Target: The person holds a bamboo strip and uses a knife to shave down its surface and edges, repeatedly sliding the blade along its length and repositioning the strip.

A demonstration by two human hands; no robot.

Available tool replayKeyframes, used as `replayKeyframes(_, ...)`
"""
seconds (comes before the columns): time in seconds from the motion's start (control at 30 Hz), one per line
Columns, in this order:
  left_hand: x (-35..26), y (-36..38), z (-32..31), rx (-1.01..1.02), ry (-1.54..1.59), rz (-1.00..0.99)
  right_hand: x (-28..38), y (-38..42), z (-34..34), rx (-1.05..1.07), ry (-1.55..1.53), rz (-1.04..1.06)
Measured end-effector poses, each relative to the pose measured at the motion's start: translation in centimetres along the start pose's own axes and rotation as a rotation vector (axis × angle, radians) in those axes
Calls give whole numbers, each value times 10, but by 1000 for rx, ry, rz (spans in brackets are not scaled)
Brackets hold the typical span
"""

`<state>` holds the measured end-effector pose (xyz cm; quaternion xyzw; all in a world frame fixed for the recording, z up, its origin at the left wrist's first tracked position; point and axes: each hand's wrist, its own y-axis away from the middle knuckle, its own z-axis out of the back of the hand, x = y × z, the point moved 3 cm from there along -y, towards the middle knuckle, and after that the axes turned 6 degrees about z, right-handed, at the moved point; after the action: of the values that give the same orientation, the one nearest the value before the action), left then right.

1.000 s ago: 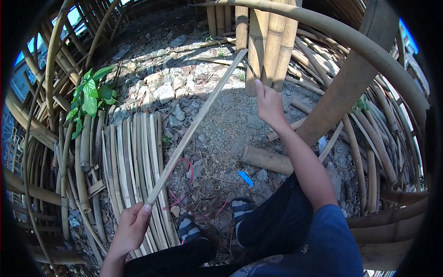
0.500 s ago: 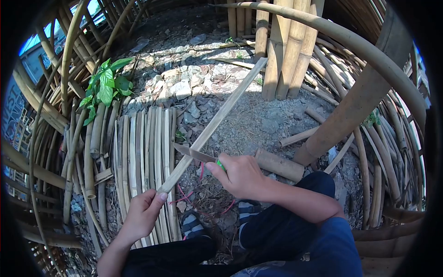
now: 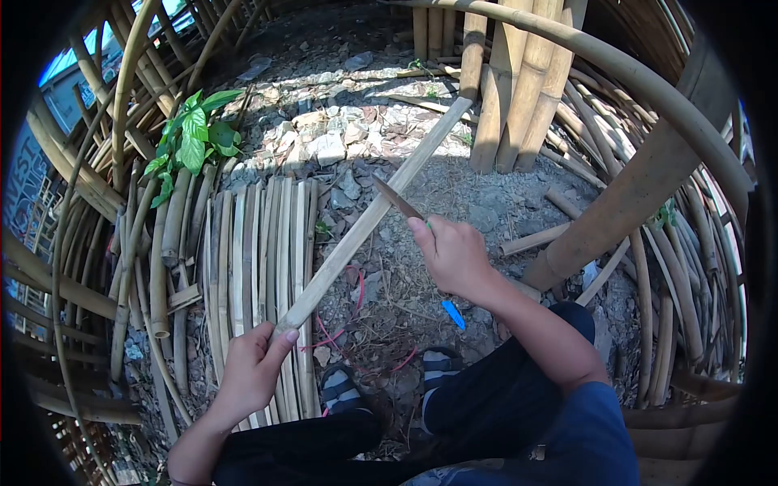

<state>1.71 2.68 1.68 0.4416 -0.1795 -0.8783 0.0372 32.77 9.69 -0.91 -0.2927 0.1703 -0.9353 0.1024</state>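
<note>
My left hand (image 3: 253,368) is closed round the near end of a long split bamboo strip (image 3: 356,235), thumb on top. The strip slants up and away to the right, its far end in front of the upright bamboo poles. In my right hand (image 3: 455,255) is a knife (image 3: 395,197), gripped in a fist, its handle mostly hidden by the fingers. The blade lies across the strip past its middle, tip pointing up and left. Below the left part of the strip lies a row of similar bamboo strips (image 3: 258,267), side by side on the ground.
Thick bamboo poles (image 3: 519,89) stand at the back right, with a slanting bamboo trunk (image 3: 616,194) nearer. A leafy green plant (image 3: 194,138) grows at left. Pink string (image 3: 356,292) and a blue object (image 3: 454,314) lie near my feet. Stacked bamboo (image 3: 689,275) lines the right side.
My right hand has moved the knife up and away along the strip, toward its far end. My left hand keeps its hold. The blue object on the ground now shows.
</note>
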Motion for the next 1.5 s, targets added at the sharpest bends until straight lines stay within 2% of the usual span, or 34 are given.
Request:
replayKeyframes(0.1, 2, -5, -3, -6, -11, 5, -7, 4, -17, -41, -93, 36)
replayKeyframes(0.17, 1, -7, -4, 5, -12, 18, 22, 25, -19, -12, -100, 88)
replayKeyframes(0.23, 2, -5, -7, 53, -30, 21, 44, 42, -29, 175, -73, 250)
replayKeyframes(0.27, 0, -3, -6, 54, -35, 24, 38, 36, -24, 134, -19, 275)
replayKeyframes(0.33, -7, 3, -1, -4, -74, 31, -4, 3, -2, -65, 11, 92)
replayKeyframes(0.4, 0, 0, -2, 22, -47, 29, -36, -22, 22, -104, 100, 7)
replayKeyframes(0.5, -3, -3, -4, 65, 36, 41, -7, -5, 13, -89, 10, 43)
replayKeyframes(0.63, -7, -1, -2, 138, 23, 52, 27, 27, -5, 66, -6, 270)
replayKeyframes(0.67, -6, 1, -2, 140, 20, 53, 11, 16, -1, -26, -16, 222)
replayKeyframes(0.73, -3, 5, 0, 78, 67, 48, -43, -19, 24, -143, 66, -38)
replayKeyframes(0.83, -1, 0, 0, 75, 68, 58, -62, -38, 35, -181, 120, 2)
replayKeyframes(0.93, 1, -3, -2, 96, 80, 70, -22, -17, 27, -84, 78, 13)
replayKeyframes(1.0, 1, -1, -2, 114, 88, 79, 5, 0, 17, 137, 70, 201)
replayKeyframes(1.03, 1, 2, -2, 134, 98, 96, -3, -5, 19, 133, 68, 194)
replayKeyframes(1.1, -1, 5, -2, 132, 91, 89, -46, -31, 41, -136, 59, 12)
replayKeyframes(1.17, 2, 3, 0, 161, 77, 99, -95, -64, 66, -79, 94, -163)
replayKeyframes(1.3, 10, -5, -6, 198, 52, 118, -82, -42, 51, -113, 124, -31)
replayKeyframes(1.37, 9, -6, -8, 222, 71, 148, -54, -25, 45, 68, 200, 69)
replayKeyframes(1.4, 9, -6, -8, 233, 87, 147, -58, -24, 45, 66, 173, 79)
replayKeyframes(1.43, 8, -6, -9, 235, 79, 148, -75, -34, 52, 63, 168, 73)
replayKeyframes(1.5, 7, -5, -9, 216, 50, 155, -128, -56, 67, -31, 135, -129)
